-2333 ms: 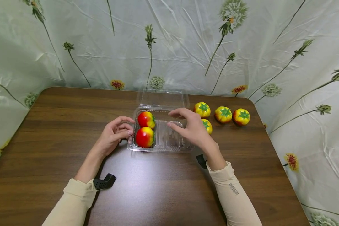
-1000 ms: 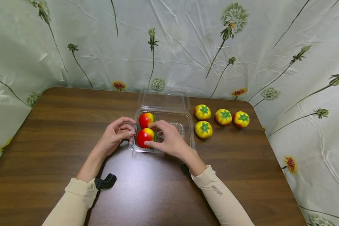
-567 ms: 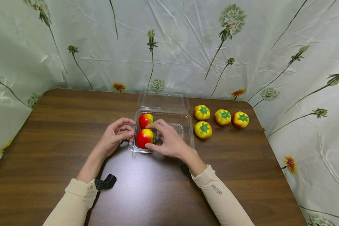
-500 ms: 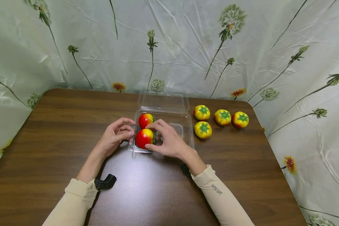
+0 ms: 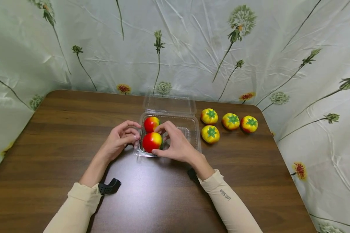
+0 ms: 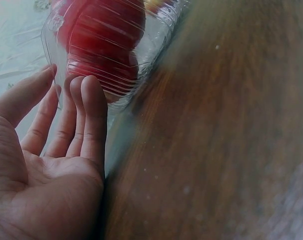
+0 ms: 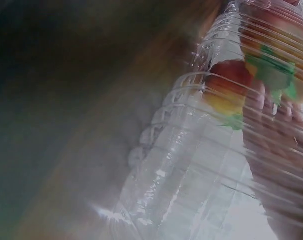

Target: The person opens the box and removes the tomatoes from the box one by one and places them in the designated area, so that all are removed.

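Observation:
A clear plastic clamshell container [image 5: 197, 132] lies on the table with its lid [image 5: 170, 103] raised behind it. Two glossy red-and-yellow tomatoes sit in its left half, a far one [image 5: 150, 124] and a near one [image 5: 151, 142], their green leafy tops facing right. My right hand [image 5: 176, 142] holds the near tomato, thumb at its front side and forefinger at its back. At the container's left rim, my left hand [image 5: 119, 137] pinches the edge between thumb and fingers. In the left wrist view its fingertips [image 6: 94, 87] lie against the ribbed wall.
Right of the container, several yellow tomatoes with green star-shaped tops stand on the brown wooden table [image 5: 245, 181], the nearest tomato [image 5: 210, 134] close to the container's right wall. A floral curtain [image 5: 105, 48] hangs along the table's back edge.
My right hand has moved left from above the container's right half to the near tomato and taken hold of it. That tomato has shifted slightly right. My left hand has stayed at the rim.

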Tool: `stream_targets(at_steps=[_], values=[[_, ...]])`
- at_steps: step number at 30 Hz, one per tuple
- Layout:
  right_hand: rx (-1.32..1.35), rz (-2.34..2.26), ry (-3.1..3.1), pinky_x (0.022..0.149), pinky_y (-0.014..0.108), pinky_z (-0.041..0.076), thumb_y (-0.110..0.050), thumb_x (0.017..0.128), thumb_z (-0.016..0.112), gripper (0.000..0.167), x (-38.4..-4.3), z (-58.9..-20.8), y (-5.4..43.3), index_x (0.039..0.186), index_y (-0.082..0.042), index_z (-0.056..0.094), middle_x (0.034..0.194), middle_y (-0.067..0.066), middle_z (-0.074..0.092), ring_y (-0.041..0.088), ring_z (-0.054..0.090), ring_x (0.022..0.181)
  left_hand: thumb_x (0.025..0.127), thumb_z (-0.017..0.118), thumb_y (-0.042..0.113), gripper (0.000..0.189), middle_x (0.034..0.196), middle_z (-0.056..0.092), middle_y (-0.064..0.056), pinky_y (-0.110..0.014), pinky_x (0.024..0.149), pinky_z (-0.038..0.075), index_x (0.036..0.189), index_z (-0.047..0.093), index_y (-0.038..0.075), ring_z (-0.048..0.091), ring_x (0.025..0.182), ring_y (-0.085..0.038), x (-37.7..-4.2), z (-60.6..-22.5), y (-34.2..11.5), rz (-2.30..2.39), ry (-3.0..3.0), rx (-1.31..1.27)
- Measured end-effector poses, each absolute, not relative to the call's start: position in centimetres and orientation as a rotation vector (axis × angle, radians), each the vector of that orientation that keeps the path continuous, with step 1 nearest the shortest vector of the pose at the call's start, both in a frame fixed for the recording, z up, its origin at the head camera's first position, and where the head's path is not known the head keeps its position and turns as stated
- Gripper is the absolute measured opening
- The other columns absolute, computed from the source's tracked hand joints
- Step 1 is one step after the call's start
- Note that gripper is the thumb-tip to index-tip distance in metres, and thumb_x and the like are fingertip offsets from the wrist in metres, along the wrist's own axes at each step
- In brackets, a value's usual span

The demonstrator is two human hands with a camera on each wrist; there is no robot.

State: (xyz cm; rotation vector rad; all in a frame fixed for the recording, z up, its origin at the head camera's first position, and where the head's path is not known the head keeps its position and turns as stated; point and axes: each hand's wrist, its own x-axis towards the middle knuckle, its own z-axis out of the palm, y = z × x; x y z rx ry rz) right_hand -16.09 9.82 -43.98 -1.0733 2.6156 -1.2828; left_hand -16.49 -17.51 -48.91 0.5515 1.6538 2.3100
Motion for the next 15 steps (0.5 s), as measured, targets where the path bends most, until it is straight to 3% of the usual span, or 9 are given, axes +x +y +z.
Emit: stream_targets(at_steps=[15], values=[[-1.111, -1.323, 2.634, 0.091, 0.039, 0.062, -0.030, 0.082, 0.085, 0.053, -16.03, -43.81, 10.08, 0.129, -0.015, 0.065, 0.121, -0.001, 0.057, 0.012, 0.059, 0.110, 0.101, 0.054, -0.014, 0.033, 0.097, 0.074, -0.005, -0.026, 0.064, 0.061, 0.129, 0.057, 0.002, 0.067, 0.069, -0.017, -16.50, -48.86, -17.48, 2.312, 1.650, 0.547]])
